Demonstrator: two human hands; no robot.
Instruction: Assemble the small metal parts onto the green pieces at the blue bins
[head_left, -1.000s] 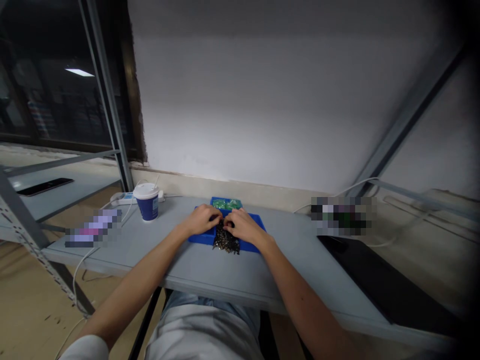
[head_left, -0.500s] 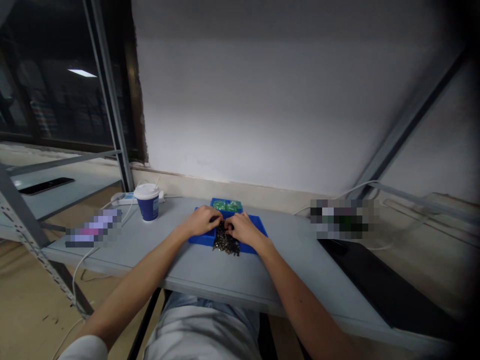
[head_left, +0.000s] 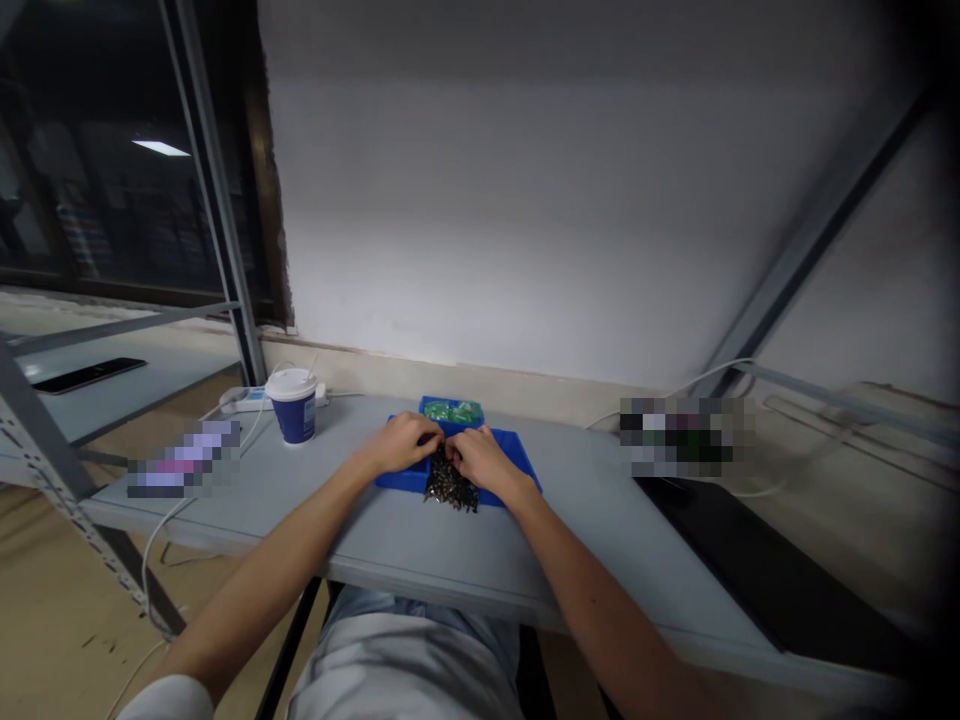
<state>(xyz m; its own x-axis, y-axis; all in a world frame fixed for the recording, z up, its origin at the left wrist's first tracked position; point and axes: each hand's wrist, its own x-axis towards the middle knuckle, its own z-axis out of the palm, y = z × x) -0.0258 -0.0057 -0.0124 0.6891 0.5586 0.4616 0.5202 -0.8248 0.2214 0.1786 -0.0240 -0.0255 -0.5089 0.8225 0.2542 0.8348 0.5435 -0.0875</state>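
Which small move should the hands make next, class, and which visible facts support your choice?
Probably the right hand should pick one piece from the pile of small dark parts: its fingers are bent at the pile's far end, with the left hand close beside it, and the parts lie jumbled. Whether either hand pinches a part is too small to tell.
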